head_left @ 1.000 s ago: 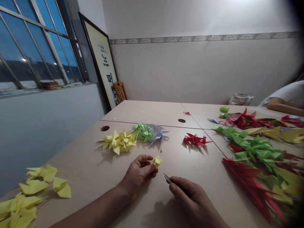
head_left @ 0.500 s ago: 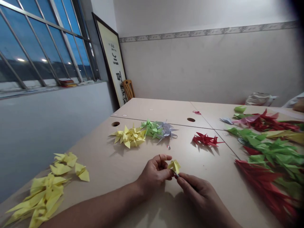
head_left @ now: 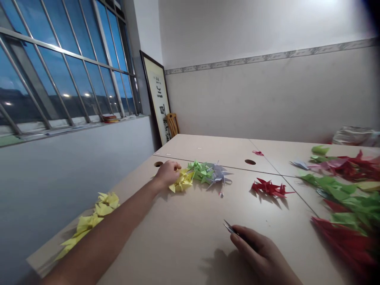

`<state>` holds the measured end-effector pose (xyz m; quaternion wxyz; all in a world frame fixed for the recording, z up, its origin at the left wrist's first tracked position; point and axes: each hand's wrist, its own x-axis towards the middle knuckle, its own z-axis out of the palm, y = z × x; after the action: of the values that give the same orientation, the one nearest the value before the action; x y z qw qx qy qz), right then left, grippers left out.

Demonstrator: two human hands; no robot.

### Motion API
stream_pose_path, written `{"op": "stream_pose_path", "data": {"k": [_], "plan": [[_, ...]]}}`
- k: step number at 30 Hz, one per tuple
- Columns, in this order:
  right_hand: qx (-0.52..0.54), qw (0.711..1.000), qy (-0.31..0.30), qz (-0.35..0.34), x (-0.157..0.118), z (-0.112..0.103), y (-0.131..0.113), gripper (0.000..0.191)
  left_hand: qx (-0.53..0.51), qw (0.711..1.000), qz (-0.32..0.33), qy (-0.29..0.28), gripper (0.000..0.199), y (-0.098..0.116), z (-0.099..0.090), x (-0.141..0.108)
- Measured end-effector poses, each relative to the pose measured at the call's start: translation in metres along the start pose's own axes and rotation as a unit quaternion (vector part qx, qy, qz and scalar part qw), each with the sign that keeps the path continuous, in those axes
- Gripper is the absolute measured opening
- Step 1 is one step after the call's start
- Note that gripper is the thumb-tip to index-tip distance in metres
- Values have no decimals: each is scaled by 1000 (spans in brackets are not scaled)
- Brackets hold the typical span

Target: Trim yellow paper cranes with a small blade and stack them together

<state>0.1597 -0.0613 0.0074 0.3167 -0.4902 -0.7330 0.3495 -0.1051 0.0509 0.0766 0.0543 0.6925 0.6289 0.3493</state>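
My left hand (head_left: 168, 173) reaches to the left edge of a pile of yellow folded paper pieces (head_left: 183, 180), fingers curled together; what they hold, if anything, is hidden. Green folded pieces (head_left: 202, 171) and pale lilac ones (head_left: 217, 173) adjoin that pile on its right. In my right hand (head_left: 258, 247), near the front of the table, is a pair of metal tweezers (head_left: 230, 227), its tips slightly apart with nothing between them. More yellow pieces (head_left: 89, 222) lie at the left, partly behind my left forearm.
Red folded pieces (head_left: 269, 187) rest right of centre. Green pieces (head_left: 341, 194) and red ones (head_left: 344, 241) heap up along the right side. The table (head_left: 178, 237) has round holes, one (head_left: 250, 162) behind the red pieces. A barred window is at the left.
My left hand has moved forward and left, from beside the tweezers to the yellow pile. The yellow piece between my hands is gone from there. The view has shifted left and up.
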Motion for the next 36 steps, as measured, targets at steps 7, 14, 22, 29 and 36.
{"op": "stream_pose_path", "data": {"k": [7,14,22,29,36], "plan": [[0,999,14,31,1,2,31,39,63,977,22,-202,29,-11,-96,-30],[33,999,23,5,-1,1,19,32,141,948,-69,-275,29,-57,-124,-102],[23,999,5,-37,-1,5,3,31,-16,974,-13,-225,10,-36,-81,-102],[76,996,48,-10,-2,4,3,31,-532,780,-203,-259,26,49,54,-100],[103,993,63,-2,3,3,5,31,-648,654,-260,-293,26,57,76,-99]]}}
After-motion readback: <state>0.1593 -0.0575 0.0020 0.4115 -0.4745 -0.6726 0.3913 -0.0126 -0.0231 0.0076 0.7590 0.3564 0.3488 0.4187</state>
